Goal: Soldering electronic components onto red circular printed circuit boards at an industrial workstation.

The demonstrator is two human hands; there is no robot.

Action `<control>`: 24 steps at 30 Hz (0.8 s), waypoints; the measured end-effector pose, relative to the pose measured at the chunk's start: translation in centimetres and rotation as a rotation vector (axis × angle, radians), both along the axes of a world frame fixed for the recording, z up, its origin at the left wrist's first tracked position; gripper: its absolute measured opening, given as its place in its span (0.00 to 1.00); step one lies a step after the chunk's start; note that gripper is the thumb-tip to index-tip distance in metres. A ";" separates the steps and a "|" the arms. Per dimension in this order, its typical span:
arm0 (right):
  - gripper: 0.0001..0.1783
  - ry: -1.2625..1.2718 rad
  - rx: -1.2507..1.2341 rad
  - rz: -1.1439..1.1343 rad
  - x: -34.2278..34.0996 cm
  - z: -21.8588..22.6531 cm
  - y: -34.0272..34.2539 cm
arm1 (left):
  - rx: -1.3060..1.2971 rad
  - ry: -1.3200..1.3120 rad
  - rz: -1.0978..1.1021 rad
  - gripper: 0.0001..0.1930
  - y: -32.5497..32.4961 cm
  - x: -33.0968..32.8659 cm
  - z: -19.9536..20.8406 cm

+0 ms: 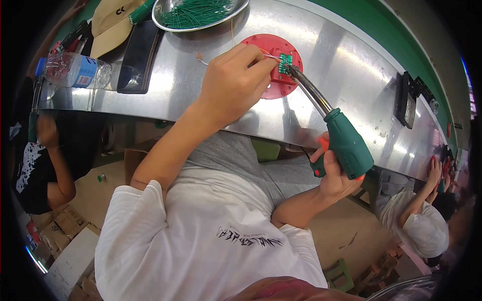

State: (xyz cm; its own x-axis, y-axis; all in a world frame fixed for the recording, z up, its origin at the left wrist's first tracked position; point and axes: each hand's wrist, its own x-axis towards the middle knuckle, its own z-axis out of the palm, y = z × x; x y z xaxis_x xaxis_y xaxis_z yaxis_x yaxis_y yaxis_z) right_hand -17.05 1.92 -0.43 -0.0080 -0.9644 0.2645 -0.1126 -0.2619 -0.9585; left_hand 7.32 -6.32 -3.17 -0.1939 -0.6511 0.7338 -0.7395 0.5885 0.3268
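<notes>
My right hand is wrapped round the handle of a green soldering gun with orange parts. Its long metal barrel slants up and left, and the tip meets a small green circuit board. That board sits on a round red plastic base lying on the metal table. My left hand is closed in a pinch above the base's left side, on thin wires, white and orange, whose ends reach the board. Loose wire ends stick out left of the hand. The fingertips partly cover the wires.
A steel bowl of green wires stands at the far edge, near a tan cap. A dark phone and a plastic bottle lie to the left. A black holder is at right. Other people work at both sides.
</notes>
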 end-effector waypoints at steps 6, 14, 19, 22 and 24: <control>0.19 0.023 0.014 0.024 -0.2 0.0 -0.1 | -0.007 0.003 -0.004 0.09 -0.1 -0.1 0.0; 0.19 -0.035 0.039 0.104 -0.6 -0.1 -0.5 | -0.008 -0.005 -0.006 0.10 -0.1 -0.1 -0.2; 0.23 -0.075 0.078 0.048 -0.2 0.0 -0.3 | 0.078 0.006 -0.016 0.09 0.3 -0.1 0.5; 0.27 -0.118 -0.040 -0.008 -0.5 -0.9 -0.4 | 0.080 0.000 -0.008 0.09 0.4 0.0 0.6; 0.28 -0.153 -0.120 -0.040 -0.9 -1.2 -0.3 | 0.033 0.000 -0.009 0.09 0.0 0.0 0.1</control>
State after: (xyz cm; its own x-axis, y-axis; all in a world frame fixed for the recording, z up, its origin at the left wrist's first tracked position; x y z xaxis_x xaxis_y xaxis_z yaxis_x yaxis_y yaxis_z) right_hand -17.96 1.66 -1.58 -0.0949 -0.9242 0.3698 0.0194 -0.3732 -0.9276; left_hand 7.36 -6.32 -3.12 -0.1997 -0.6730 0.7122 -0.7344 0.5839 0.3459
